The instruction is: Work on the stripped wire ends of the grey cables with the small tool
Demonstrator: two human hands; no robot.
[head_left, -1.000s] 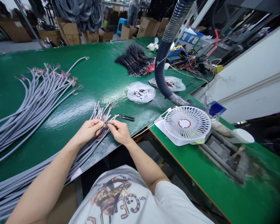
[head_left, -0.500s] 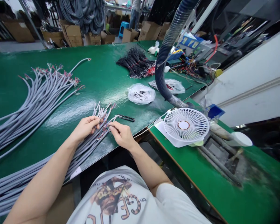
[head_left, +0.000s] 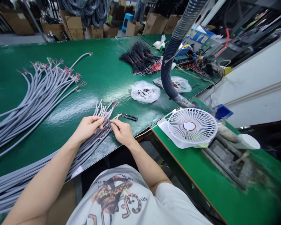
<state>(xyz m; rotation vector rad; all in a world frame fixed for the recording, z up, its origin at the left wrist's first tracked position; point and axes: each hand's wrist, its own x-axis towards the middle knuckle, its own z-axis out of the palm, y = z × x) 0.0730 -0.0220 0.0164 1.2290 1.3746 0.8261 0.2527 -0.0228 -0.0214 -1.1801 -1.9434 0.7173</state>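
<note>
Glossy green bench [head_left: 103,72], grey rubbery cables [head_left: 84,150] fanning across it.
L hand [head_left: 87,129] closing its grip round cable ends; R hand [head_left: 123,132] pinching thin wires [head_left: 107,122].

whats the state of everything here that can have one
left hand, closed around the grey sheathed cable bundle
right hand, pinching wires at the bundle's stripped end
second grey cable bundle, fanned out, stripped ends showing coloured wires
black-handled metal tool, shut, lying down
clear plastic bag, puffed up, dark and white parts inside
round white plastic fan, blades show no visible blur
</note>
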